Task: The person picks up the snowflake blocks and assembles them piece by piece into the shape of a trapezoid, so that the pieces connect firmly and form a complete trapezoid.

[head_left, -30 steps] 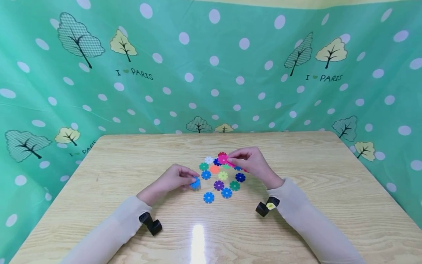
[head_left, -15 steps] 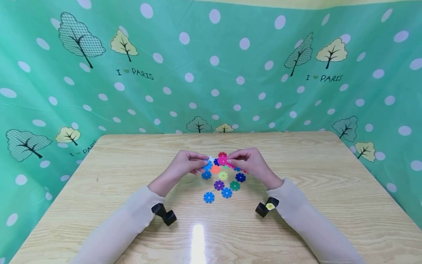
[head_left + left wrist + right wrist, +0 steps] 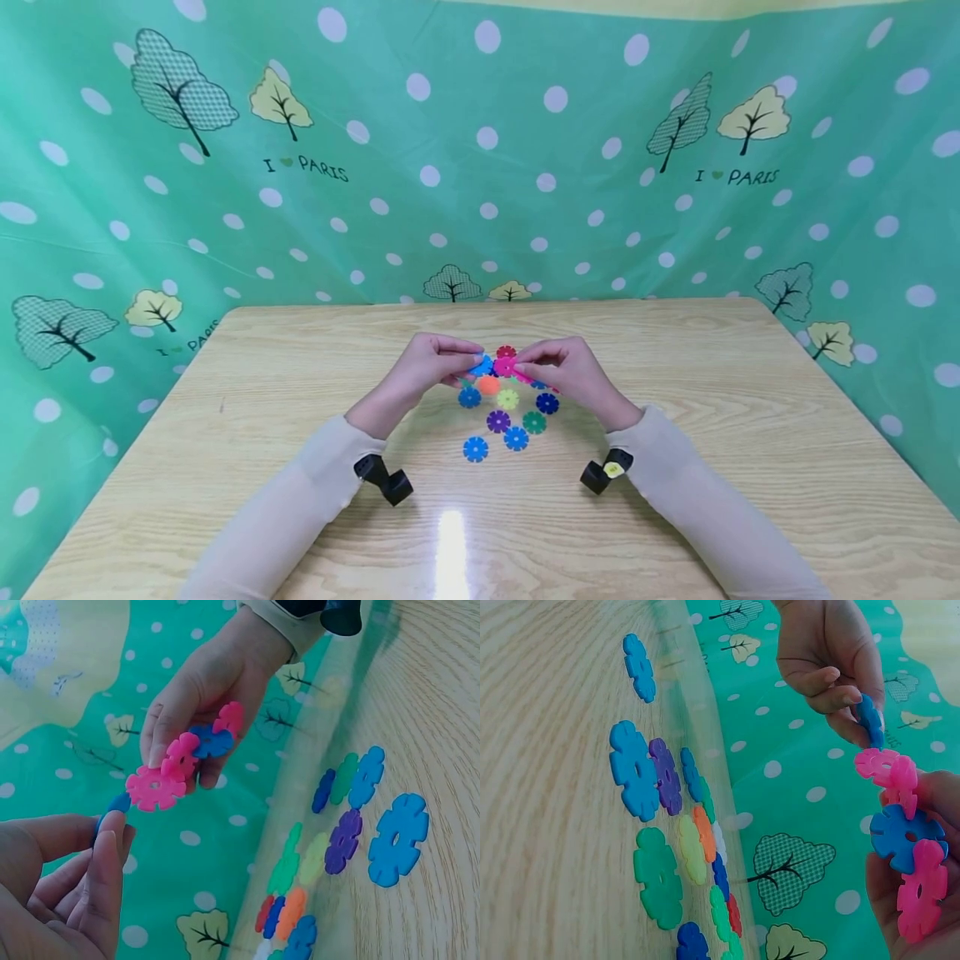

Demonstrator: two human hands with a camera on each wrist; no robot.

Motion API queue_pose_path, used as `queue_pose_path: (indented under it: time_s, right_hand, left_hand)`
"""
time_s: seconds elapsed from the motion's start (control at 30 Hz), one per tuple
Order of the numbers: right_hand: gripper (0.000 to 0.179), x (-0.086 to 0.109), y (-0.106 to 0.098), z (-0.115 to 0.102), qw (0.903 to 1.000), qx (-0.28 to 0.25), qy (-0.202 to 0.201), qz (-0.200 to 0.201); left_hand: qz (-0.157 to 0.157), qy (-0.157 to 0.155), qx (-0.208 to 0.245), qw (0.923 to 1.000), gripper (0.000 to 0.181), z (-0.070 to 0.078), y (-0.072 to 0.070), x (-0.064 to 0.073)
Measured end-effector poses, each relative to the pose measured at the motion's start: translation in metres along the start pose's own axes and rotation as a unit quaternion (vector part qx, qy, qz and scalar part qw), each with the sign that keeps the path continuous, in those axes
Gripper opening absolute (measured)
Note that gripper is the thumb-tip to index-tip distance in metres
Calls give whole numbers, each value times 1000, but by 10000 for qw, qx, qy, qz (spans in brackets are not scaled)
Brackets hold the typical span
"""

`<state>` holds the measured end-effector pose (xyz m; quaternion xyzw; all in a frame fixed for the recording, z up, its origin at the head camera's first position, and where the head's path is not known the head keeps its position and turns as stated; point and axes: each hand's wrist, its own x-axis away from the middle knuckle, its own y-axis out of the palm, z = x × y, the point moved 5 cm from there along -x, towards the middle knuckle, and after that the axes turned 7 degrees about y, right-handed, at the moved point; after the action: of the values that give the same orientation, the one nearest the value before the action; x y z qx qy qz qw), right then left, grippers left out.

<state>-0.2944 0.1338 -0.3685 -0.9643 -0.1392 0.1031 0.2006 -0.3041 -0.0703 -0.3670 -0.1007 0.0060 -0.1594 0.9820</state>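
In the head view my left hand [image 3: 420,367] pinches a blue notched interlocking disc [image 3: 869,721] between thumb and fingers. My right hand [image 3: 572,371] holds a short chain of joined discs above the table. The chain has a pink end disc [image 3: 154,799], another pink one set crosswise, a blue disc [image 3: 889,834] and a pink disc [image 3: 919,896] at the far end. In both wrist views the left hand's blue disc meets the rim of the pink end disc, edge to edge. Whether their notches interlock I cannot tell.
Several loose discs lie below the hands on the wooden table [image 3: 225,467]: purple [image 3: 498,422], yellow [image 3: 507,400], orange [image 3: 488,385], red [image 3: 506,352], green [image 3: 534,422] and blue [image 3: 476,449]. A green dotted curtain [image 3: 487,208] hangs behind the table.
My left hand has moved right and away from me, carrying the blue disc from left of the loose pieces up to the pink end disc. The right hand has stayed almost still.
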Motion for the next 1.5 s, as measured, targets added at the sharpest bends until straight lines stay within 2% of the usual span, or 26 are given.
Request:
queue_pose_path:
  time_s: [0.27,0.5,0.57,0.73,0.77,1.0,1.3,1.5]
  right_hand:
    - [13,0,0,0,9999,-29,153,-14]
    - [12,0,0,0,9999,-11,114,-3]
    - [12,0,1,0,10000,-12,96,12]
    - [11,0,2,-1,9999,63,-120,60]
    - [11,0,2,-2,9997,102,-216,71]
    - [11,1,6,-2,9969,364,-680,145]
    - [11,2,7,1,9940,483,-872,455]
    - [10,4,10,-1,9915,531,-953,710]
  left_hand:
    - [251,95,247,9993,26,3,1,0]
    - [266,190,257,9991,26,3,7,-1]
    - [292,193,275,9990,26,6,9,1]
    - [368,309,307,9984,26,6,10,0]
    - [400,339,323,9981,25,2,10,-2]
    - [512,322,255,9978,22,2,12,-3]
    - [562,314,99,9979,22,3,16,-2]
    - [691,317,224,9969,21,1,18,-3]
